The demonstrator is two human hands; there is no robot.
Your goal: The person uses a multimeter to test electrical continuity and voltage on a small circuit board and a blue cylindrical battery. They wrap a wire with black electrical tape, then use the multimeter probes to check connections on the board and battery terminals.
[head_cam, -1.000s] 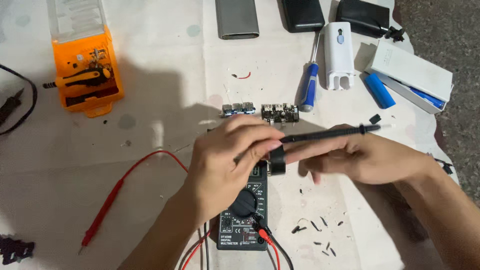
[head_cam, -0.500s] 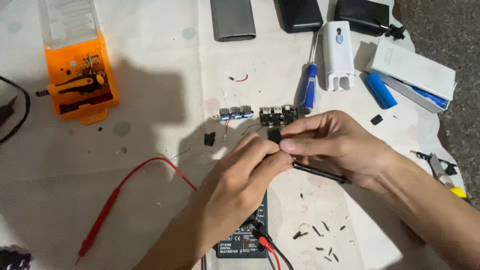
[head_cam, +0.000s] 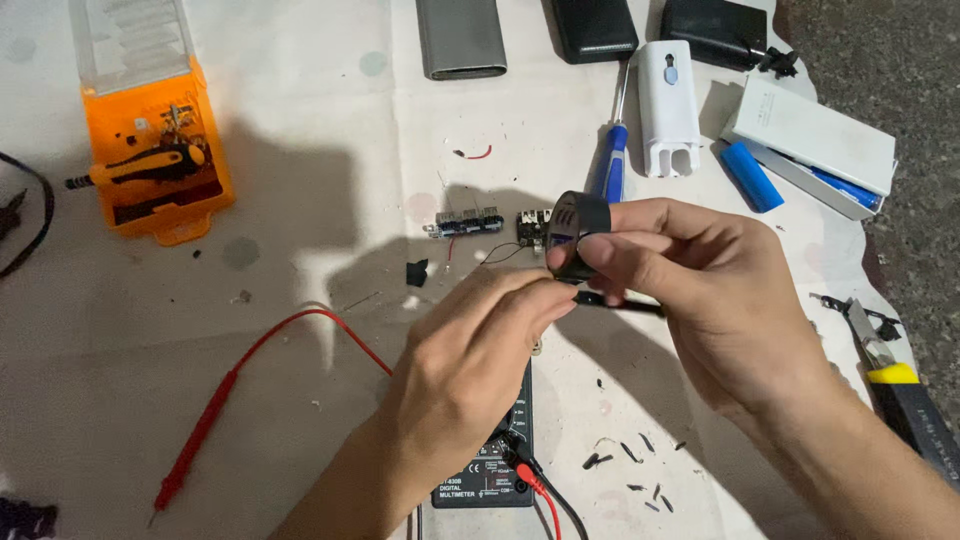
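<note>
Right hand (head_cam: 720,300): pinching black tape roll (head_cam: 577,235) at centre, above tabletop (head_cam: 330,200). Left hand (head_cam: 470,360): fingertips closed just beside roll. Multimeter (head_cam: 495,470) near, under left hand. Red probe (head_cam: 215,410) left. Blue screwdriver (head_cam: 612,165) far.

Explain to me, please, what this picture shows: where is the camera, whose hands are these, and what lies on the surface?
The camera sits on a person's head and looks down at their two bare hands. The right hand holds a small black roll of tape and a thin black probe. The left hand pinches near the tape. Below lies a black multimeter with a red test lead. On the white cloth are an orange plastic tool case, a blue-handled screwdriver, a blue cylindrical battery and two small circuit boards.
</note>
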